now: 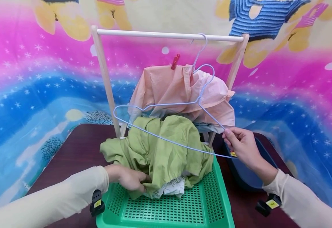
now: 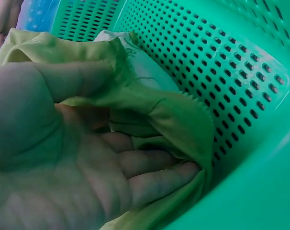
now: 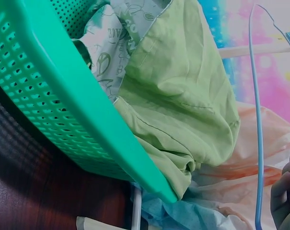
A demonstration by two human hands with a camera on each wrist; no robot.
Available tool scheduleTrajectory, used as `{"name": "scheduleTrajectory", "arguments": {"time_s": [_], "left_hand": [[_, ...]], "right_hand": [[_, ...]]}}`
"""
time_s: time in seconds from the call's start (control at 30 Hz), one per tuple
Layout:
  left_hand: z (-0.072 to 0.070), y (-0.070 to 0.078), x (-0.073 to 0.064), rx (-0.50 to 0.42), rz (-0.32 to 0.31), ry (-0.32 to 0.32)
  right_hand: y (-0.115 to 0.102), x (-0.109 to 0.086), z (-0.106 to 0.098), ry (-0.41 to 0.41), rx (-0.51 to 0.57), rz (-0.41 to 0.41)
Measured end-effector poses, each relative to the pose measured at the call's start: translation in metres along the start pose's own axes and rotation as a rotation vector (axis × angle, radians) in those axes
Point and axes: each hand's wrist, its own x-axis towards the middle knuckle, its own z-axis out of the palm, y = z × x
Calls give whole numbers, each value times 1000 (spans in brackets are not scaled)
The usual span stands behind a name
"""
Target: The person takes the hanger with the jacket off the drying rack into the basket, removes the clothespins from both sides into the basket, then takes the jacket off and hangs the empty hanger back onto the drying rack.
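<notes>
In the head view, my right hand (image 1: 243, 144) pinches a light-blue clothes hanger (image 1: 166, 139) near its right end. The hanger is held tilted above a green garment (image 1: 171, 136), its hook up. This garment lies bunched in and over the back of a green perforated basket (image 1: 221, 190), and a white printed part (image 1: 175, 186) shows at its lower edge. My left hand (image 1: 130, 179) is at the garment's near left edge. In the left wrist view its fingers (image 2: 154, 179) reach, fairly straight, into a fold of the cloth, the tips partly hidden.
Behind the basket stands a rack with a white rod (image 1: 154, 34). A peach garment (image 1: 166, 82) with a red clothespin (image 1: 175, 61) hangs there from another hanger (image 1: 201, 47). A dark tray (image 1: 248, 177) sits to the right on the dark table (image 1: 77, 152).
</notes>
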Motion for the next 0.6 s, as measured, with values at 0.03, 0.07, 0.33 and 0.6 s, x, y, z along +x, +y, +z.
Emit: {"name": "scheduleTrajectory", "arguments": {"time_s": [0.03,0.07,0.33,0.6], "left_hand": [[0,0,-1,9,4,-12],[0,1,-3,21,9,-14],[-14,0,-24,-6,64,28],[-20,-2,-36,-55,124,77]], "right_hand": [[0,0,0,-3,-1,1],[0,0,0,-7,-2,2],[1,0,0,-19,-15,12],[2,-1,-1,-28,-11,16]]}}
